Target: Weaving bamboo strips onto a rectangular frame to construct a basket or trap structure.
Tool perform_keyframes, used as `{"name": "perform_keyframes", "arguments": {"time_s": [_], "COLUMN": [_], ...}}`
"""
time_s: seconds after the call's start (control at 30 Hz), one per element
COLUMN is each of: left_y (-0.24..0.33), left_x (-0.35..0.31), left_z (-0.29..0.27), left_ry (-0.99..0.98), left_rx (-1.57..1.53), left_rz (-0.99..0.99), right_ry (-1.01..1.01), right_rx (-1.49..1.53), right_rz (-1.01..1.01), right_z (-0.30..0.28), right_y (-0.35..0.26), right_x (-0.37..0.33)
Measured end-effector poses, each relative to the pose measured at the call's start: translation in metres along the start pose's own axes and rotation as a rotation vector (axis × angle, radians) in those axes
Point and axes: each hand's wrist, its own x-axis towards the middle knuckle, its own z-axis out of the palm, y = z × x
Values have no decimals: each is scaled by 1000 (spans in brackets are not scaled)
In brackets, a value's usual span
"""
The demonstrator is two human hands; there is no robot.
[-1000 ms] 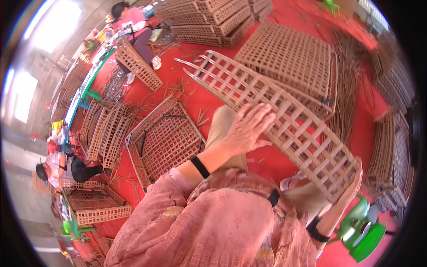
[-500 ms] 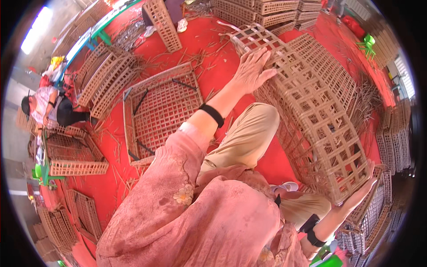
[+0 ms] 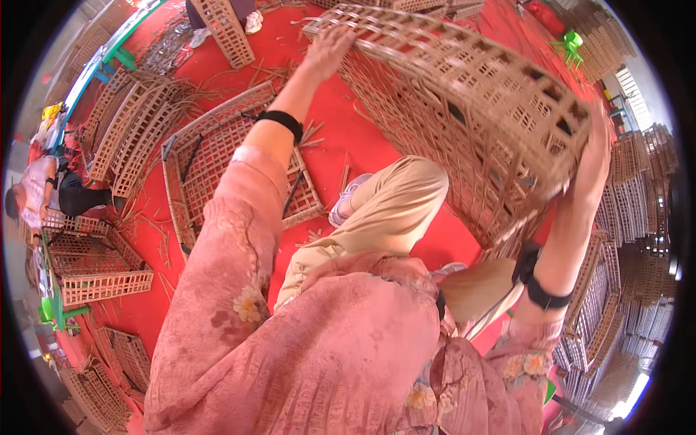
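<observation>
A large brown woven basket [image 3: 464,61] with an open lattice side is tilted in front of me, spanning both arms. At its far left corner my left hand [image 3: 330,52] is closed, the fingers over the rim. My right hand [image 3: 596,141] grips the right end; its fingers are partly hidden and blurred. Beneath the raised side, the basket's inside shows loose strands. To the left on the floor lies another square lattice basket [image 3: 190,217] with dark bars at its corners, partly covered by my left arm.
Loose strips litter the red floor [image 3: 341,138]. Stacked baskets [image 3: 134,127] stand at left, and more stacks [image 3: 631,181] line the right side. A person [image 3: 43,185] sits at far left beside another basket [image 3: 105,286]. A green stool [image 3: 571,47] stands at far right.
Both hands have moved up and away from me with the basket, its right end rising most. The left hand has gone from lying on the lattice to the far left corner.
</observation>
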Motion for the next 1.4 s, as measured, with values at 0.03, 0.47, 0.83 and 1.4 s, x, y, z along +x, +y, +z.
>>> {"name": "perform_keyframes", "arguments": {"time_s": [0.03, 0.47, 0.83, 1.4], "left_y": [-9, -50, -36, -67], "left_x": [-1, -18, -79, -54], "left_z": [3, 37, 231, 2], "left_ry": [43, 380, 782, 897], "left_rx": [-97, -220, -1740, -1504], "left_rz": [-146, -472, -1541, -1189], "right_ry": [-74, -137, -43, -168], "right_rx": [63, -625, -427, -93], "right_rz": [21, -834, -173, 79], "right_z": [11, -64, -112, -71], "right_y": [-6, 144, 178, 184], "right_x": [7, 106, 50, 36]}}
